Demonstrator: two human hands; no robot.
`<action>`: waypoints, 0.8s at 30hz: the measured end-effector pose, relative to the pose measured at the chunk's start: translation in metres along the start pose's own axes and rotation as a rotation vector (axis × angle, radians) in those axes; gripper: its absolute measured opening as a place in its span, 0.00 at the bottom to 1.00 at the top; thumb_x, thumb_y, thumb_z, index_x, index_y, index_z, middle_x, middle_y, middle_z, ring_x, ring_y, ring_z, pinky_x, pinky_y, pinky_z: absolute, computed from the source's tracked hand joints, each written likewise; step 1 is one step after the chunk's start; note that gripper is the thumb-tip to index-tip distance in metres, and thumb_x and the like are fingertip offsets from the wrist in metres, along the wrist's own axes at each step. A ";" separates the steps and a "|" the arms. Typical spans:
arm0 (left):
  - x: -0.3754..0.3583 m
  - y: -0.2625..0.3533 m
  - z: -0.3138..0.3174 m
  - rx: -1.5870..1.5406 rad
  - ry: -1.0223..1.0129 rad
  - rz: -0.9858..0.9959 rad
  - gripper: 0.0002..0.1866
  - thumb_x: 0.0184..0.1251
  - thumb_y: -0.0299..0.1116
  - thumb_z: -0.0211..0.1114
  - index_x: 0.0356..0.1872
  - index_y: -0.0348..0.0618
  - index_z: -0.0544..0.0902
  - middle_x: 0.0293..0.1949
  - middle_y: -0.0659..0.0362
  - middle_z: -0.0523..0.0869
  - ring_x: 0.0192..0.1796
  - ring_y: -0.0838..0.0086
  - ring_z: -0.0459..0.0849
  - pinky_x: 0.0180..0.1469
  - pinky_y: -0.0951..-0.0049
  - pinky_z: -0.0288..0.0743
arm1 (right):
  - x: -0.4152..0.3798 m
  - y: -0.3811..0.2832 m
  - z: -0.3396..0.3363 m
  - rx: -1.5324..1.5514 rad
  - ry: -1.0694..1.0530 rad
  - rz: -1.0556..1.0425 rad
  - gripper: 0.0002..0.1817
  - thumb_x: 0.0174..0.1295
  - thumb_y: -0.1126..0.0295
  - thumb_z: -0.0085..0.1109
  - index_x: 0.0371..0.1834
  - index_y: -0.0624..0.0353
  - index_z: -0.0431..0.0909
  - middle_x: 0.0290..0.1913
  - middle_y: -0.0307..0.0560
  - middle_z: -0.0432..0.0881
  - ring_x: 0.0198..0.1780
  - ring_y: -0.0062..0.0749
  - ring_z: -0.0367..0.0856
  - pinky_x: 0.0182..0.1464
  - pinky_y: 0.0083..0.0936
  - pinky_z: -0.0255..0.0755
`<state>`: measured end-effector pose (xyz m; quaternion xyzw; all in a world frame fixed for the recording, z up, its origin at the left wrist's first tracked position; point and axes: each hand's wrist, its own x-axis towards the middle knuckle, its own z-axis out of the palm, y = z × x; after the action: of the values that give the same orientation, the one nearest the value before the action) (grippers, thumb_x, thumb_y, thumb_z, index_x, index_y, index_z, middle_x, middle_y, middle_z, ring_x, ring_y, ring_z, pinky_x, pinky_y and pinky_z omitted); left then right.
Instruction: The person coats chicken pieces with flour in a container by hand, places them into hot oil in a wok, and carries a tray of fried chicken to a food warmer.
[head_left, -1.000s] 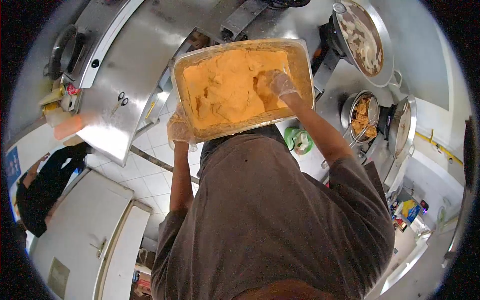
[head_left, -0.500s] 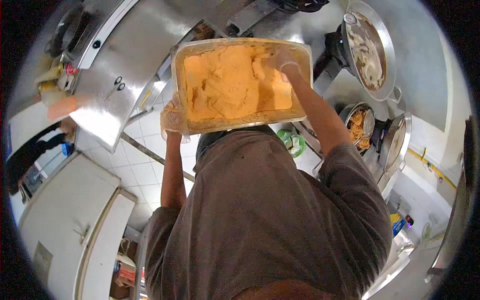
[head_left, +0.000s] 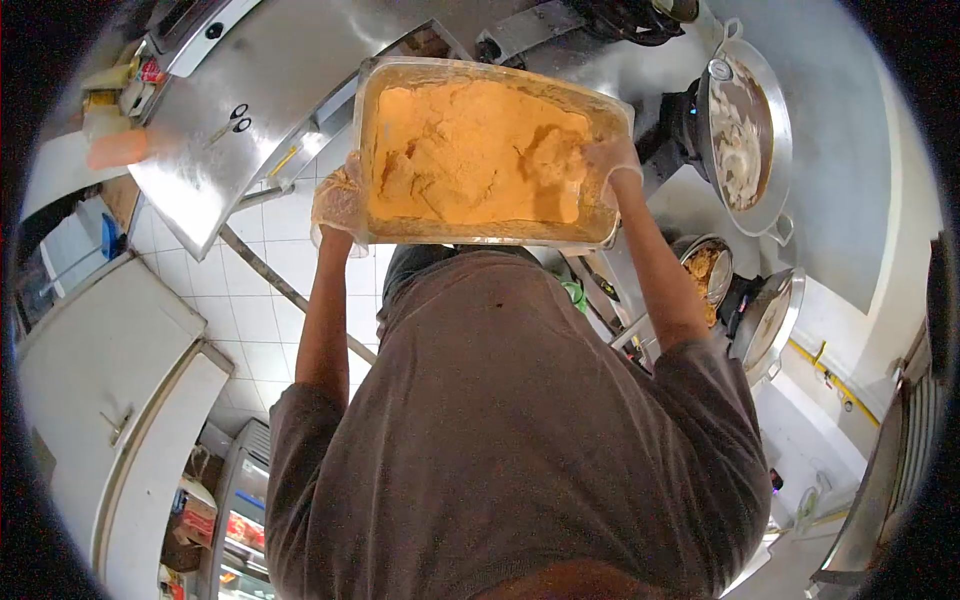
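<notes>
A large clear rectangular tub (head_left: 480,239) full of orange flour-like powder (head_left: 460,150) is held in front of my body. My left hand (head_left: 338,205), in a clear plastic glove, is closed on the tub's left side. Gloved the same way, my right hand (head_left: 610,165) reaches over the right rim, its fingers inside the tub beside a dug-up, lumpy patch of powder. Blur and powder hide whether those fingers are closed.
To the right, a wide pan (head_left: 785,130) of brown oil with pale foam stands on a burner. Below it are a pot of fried food (head_left: 703,268) and another pan (head_left: 770,320). Scissors (head_left: 238,120) lie on the steel counter (head_left: 190,165) at left.
My right hand has moved right, from over the powder to the tub's right edge. The powder on that side looks more churned. The tub has tilted slightly, its right end lower in view.
</notes>
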<state>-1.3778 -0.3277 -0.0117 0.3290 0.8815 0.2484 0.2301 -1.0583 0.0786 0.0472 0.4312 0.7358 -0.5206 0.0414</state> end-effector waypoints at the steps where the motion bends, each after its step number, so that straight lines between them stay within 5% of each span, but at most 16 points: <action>1: 0.000 0.004 -0.002 0.064 0.030 0.034 0.24 0.69 0.47 0.52 0.60 0.44 0.73 0.44 0.53 0.84 0.44 0.56 0.82 0.44 0.57 0.75 | 0.006 0.024 0.000 -0.197 -0.001 -0.050 0.09 0.58 0.72 0.62 0.40 0.62 0.78 0.29 0.47 0.82 0.27 0.34 0.81 0.28 0.28 0.75; 6: 0.000 0.005 -0.001 0.179 0.039 0.039 0.23 0.71 0.49 0.50 0.59 0.46 0.74 0.41 0.50 0.84 0.42 0.55 0.82 0.43 0.57 0.75 | -0.016 -0.013 0.015 -0.166 0.171 0.083 0.11 0.53 0.65 0.65 0.32 0.62 0.82 0.25 0.48 0.83 0.24 0.33 0.80 0.28 0.28 0.74; 8: 0.005 -0.001 0.003 0.141 0.008 0.018 0.23 0.71 0.48 0.49 0.60 0.47 0.74 0.41 0.49 0.84 0.42 0.55 0.82 0.43 0.57 0.75 | -0.022 -0.023 0.025 -0.579 0.053 -0.006 0.06 0.55 0.73 0.63 0.33 0.62 0.79 0.26 0.49 0.83 0.23 0.33 0.79 0.25 0.27 0.72; 12: 0.003 0.029 -0.024 0.042 -0.104 -0.153 0.21 0.70 0.45 0.49 0.59 0.47 0.74 0.42 0.49 0.84 0.43 0.54 0.83 0.41 0.57 0.76 | -0.024 -0.026 0.020 -0.490 0.091 0.067 0.10 0.55 0.67 0.64 0.34 0.62 0.80 0.25 0.47 0.82 0.23 0.34 0.79 0.24 0.28 0.72; 15: 0.005 -0.012 0.010 0.318 0.168 0.272 0.21 0.72 0.46 0.48 0.57 0.47 0.76 0.42 0.49 0.85 0.42 0.53 0.83 0.40 0.58 0.76 | -0.054 -0.077 0.029 -0.729 0.078 0.102 0.12 0.55 0.63 0.64 0.36 0.60 0.82 0.28 0.47 0.84 0.27 0.35 0.81 0.28 0.30 0.74; 17: 0.003 0.008 -0.003 0.106 0.116 0.067 0.26 0.73 0.54 0.42 0.45 0.43 0.81 0.37 0.46 0.85 0.41 0.48 0.82 0.41 0.54 0.73 | -0.043 -0.039 0.019 -0.900 0.033 0.006 0.13 0.53 0.59 0.62 0.37 0.54 0.85 0.35 0.48 0.87 0.35 0.38 0.85 0.37 0.32 0.77; 18: 0.004 0.016 -0.007 0.000 0.090 -0.036 0.32 0.74 0.58 0.40 0.38 0.41 0.84 0.34 0.44 0.85 0.41 0.46 0.82 0.42 0.53 0.72 | -0.036 -0.014 0.014 -0.788 -0.010 -0.019 0.14 0.53 0.59 0.62 0.37 0.54 0.85 0.35 0.48 0.87 0.35 0.38 0.85 0.37 0.32 0.77; 21: 0.006 0.004 -0.003 0.138 -0.080 -0.010 0.21 0.71 0.43 0.49 0.59 0.47 0.75 0.46 0.50 0.84 0.46 0.54 0.82 0.44 0.58 0.76 | -0.037 0.015 0.007 -0.425 -0.029 0.061 0.14 0.52 0.60 0.63 0.38 0.56 0.85 0.36 0.48 0.87 0.36 0.39 0.85 0.39 0.33 0.78; 24: 0.001 0.039 -0.032 0.099 -0.146 -0.142 0.20 0.70 0.43 0.50 0.59 0.49 0.75 0.47 0.52 0.84 0.47 0.58 0.83 0.46 0.59 0.76 | -0.052 -0.041 0.004 -0.219 0.139 0.274 0.14 0.53 0.62 0.63 0.40 0.57 0.84 0.38 0.50 0.86 0.36 0.40 0.85 0.40 0.32 0.78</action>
<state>-1.3786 -0.3103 0.0353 0.2938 0.8947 0.1629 0.2942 -1.0551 0.0409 0.1018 0.5552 0.7234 -0.3959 0.1078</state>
